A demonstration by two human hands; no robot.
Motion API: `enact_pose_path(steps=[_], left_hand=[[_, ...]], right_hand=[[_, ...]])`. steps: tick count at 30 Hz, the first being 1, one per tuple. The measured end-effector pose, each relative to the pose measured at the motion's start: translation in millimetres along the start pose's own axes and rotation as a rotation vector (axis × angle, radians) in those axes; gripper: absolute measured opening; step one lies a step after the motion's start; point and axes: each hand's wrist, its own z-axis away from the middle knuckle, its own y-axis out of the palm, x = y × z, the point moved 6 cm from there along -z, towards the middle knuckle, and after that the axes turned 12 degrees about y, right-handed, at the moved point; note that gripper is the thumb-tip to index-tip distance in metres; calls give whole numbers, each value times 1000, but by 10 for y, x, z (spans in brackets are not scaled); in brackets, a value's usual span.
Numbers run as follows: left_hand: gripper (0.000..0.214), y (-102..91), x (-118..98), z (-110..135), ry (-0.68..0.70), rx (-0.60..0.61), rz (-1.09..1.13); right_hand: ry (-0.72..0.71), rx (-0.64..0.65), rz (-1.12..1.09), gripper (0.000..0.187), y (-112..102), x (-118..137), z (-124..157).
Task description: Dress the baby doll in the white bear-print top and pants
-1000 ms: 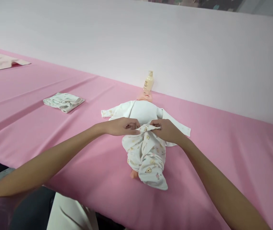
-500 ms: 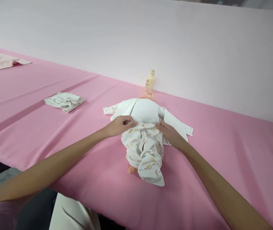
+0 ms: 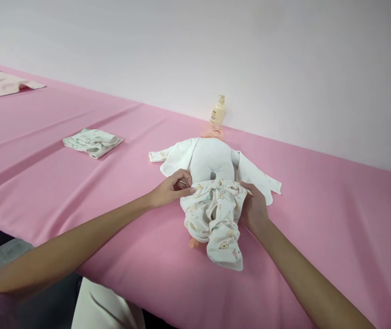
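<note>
A baby doll (image 3: 212, 155) lies on its back, its white cloth torso bare between the spread sides of a white jacket (image 3: 255, 176). Patterned baby pants (image 3: 216, 205) cover its legs up to the waist. One foot shows at the left hem; the other pant leg hangs limp past where a foot would be. My left hand (image 3: 169, 189) is closed at the left end of the elastic waistband, thumb against the cloth. At the opposite end, my right hand (image 3: 255, 208) grips the waistband and pulls it outward, its fingers partly hidden behind the fabric.
Beyond the doll's head a pale yellow pump bottle (image 3: 218, 110) stands by the white wall (image 3: 284, 68). A folded printed cloth (image 3: 92, 142) lies to the left on the pink table cover (image 3: 140, 237). Farther left is a light pink cloth (image 3: 5, 84) with items on it.
The waistband has come down slightly, baring a small dark spot on the lower torso. My right hand has shifted right and downward, stretching the band. The view has tilted a little.
</note>
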Motion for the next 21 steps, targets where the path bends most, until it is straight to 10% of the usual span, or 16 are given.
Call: enact_pose_path(steps=[11, 21], left_hand=[[48, 76, 55, 58, -43, -183, 328], [34, 63, -12, 28, -75, -67, 177]], right_hand=[[111, 110, -119, 45, 291, -87, 47], [18, 72, -76, 59, 194, -6, 41]])
